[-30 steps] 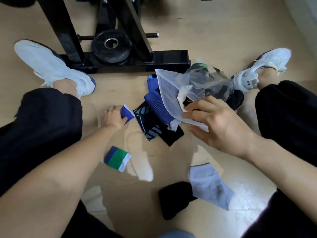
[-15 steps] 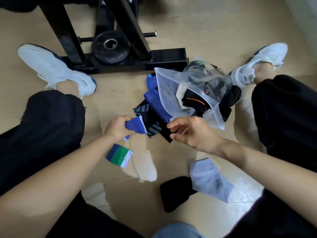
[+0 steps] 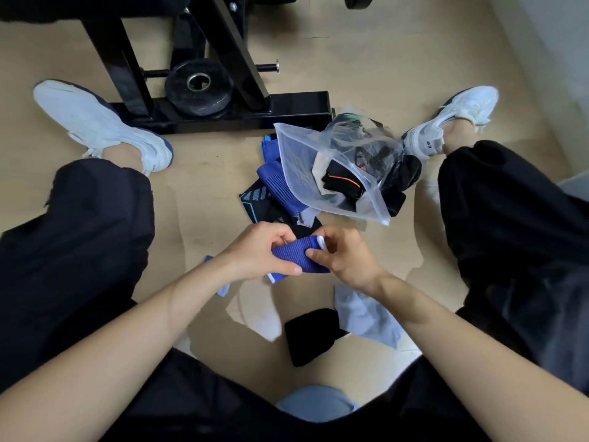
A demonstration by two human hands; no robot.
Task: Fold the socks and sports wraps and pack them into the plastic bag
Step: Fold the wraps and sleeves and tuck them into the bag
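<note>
My left hand [image 3: 258, 252] and my right hand [image 3: 345, 255] both grip a blue wrap with a white edge [image 3: 301, 258], held just above the floor between my legs. Beyond them lies the clear plastic bag [image 3: 322, 173] with dark items inside, resting on a pile of blue and black socks [image 3: 271, 189]. A grey sock [image 3: 366, 314] and a black sock [image 3: 310, 334] lie on the floor under my right forearm. A striped wristband [image 3: 220, 287] is mostly hidden under my left wrist.
A black weight bench frame [image 3: 223, 113] with a weight plate [image 3: 199, 86] stands at the back. My white shoes [image 3: 95, 122] [image 3: 452, 119] and black trouser legs flank the work spot on the wooden floor.
My left hand brought the blue wrap from the left toward the middle. My right hand let go of the bag, came back and took the wrap's other end.
</note>
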